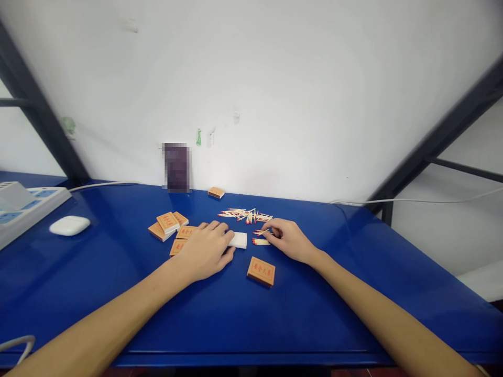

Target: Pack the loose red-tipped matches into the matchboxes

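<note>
Stacked matchboxes (pixel 168 222) bear red characters, partly covered; the left hand (pixel 208 248) spreads loosely, touching a white box (pixel 239 240), grip impossible to tell; just beyond, on the tabletop (pixel 314 319), matches (pixel 259 242) lie lengthwise left-right, red heads leftward; below, a matchbox (pixel 261 271) reads 安全火柴; the right hand (pixel 288 238) curls nearly closed at the matches, hold unclear.

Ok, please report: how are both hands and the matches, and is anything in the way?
Left hand at the white box, grip unclear. Right hand at loose matches, hold unclear; match pile beyond. One orange matchbox close by, seemingly not in the way.
</note>
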`<state>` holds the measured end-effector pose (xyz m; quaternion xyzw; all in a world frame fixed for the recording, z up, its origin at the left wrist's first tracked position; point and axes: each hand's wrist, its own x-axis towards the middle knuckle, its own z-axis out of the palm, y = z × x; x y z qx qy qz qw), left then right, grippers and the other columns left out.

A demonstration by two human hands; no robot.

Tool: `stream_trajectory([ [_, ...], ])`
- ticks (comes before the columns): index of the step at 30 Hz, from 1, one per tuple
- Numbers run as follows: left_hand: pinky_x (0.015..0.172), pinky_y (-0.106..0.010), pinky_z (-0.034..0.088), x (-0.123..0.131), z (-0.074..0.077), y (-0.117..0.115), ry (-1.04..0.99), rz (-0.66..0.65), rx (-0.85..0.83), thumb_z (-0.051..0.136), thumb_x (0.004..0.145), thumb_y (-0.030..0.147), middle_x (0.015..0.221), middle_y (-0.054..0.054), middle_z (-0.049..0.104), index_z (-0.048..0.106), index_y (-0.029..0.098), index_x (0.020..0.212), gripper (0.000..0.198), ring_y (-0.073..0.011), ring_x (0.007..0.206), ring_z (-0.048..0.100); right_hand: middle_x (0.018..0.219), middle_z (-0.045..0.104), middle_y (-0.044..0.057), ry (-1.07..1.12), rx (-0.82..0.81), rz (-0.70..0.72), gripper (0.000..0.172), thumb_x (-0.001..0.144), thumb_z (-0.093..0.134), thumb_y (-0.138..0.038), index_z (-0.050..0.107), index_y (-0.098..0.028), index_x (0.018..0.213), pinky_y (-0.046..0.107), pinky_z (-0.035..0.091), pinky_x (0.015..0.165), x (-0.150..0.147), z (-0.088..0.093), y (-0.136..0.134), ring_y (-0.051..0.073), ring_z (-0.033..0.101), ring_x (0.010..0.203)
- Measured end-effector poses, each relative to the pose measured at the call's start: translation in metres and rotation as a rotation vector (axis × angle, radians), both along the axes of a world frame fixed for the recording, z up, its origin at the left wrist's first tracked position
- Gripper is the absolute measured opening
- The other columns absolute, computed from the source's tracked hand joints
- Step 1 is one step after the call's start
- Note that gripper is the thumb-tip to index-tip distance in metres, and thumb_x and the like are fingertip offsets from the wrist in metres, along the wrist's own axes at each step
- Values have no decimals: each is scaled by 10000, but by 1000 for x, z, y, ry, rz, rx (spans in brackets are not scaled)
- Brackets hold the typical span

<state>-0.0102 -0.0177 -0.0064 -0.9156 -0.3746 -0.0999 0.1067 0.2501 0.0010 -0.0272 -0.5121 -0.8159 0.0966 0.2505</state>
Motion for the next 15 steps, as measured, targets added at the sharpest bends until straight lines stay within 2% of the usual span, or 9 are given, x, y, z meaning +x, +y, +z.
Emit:
stream_trajectory([
  [5,826,-409,462,0,1,0,20,0,8,449,945,290,1033,-104,635,605,159,936,204,-268,996,584,696,536,-8,-29,13,30,188,916,525,-300,629,-195,799,253,343,594,4,4,-2,127,461,619],
  [11,819,-416,461,0,1,0,45,5,10,432,956,292,1032,-101,634,603,158,939,218,-272,991,586,706,554,-10,-28,-2,104,193,939,513,-294,603,-196,799,251,355,592,3,7,-6,125,478,622],
  [15,824,-417,460,0,1,0,41,8,6,435,961,319,1041,-97,635,602,161,952,230,-269,991,589,690,551,-9,9,40,98,225,957,481,-312,574,-200,786,263,371,598,4,7,-6,134,486,615],
])
